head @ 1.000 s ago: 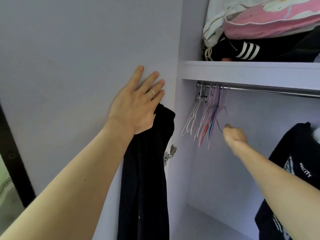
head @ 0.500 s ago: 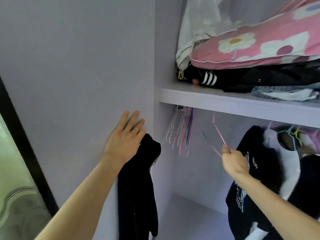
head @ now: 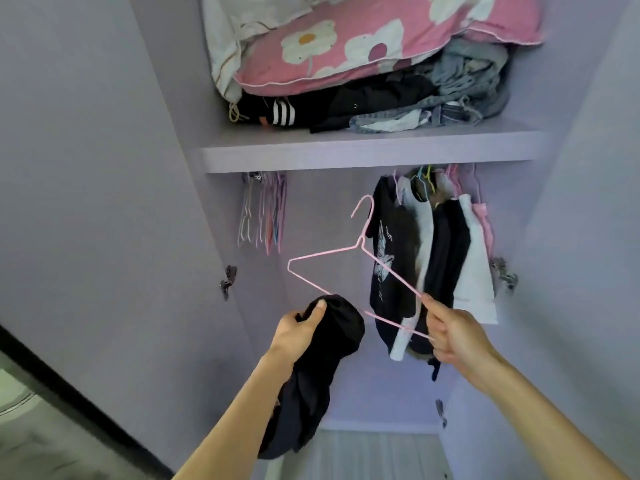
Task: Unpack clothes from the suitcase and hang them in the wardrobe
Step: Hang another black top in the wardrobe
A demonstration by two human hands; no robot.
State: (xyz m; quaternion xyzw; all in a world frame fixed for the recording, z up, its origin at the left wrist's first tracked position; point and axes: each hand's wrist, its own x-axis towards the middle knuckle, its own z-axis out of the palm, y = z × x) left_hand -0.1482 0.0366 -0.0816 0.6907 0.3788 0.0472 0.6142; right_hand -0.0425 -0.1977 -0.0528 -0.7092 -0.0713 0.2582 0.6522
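Two doors (head: 86, 168) stand wide on my wardrobe (head: 329, 209), its shelf (head: 367, 159) piled with folded things. Beneath it, hung clothes (head: 440, 258) crowd the right side. The middle is open space, with empty hangers (head: 263, 213) bunched far left. The black garment (head: 322, 368) droops from my left hand (head: 298, 332), fingers clenched around its bunched top. The pink hanger (head: 361, 242) tilts hook-up between my hands, its bottom bar running behind the garment's top. My right hand (head: 457, 336) pinches its lower corner.

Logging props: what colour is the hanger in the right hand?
The hanger is pink, seen in head view.
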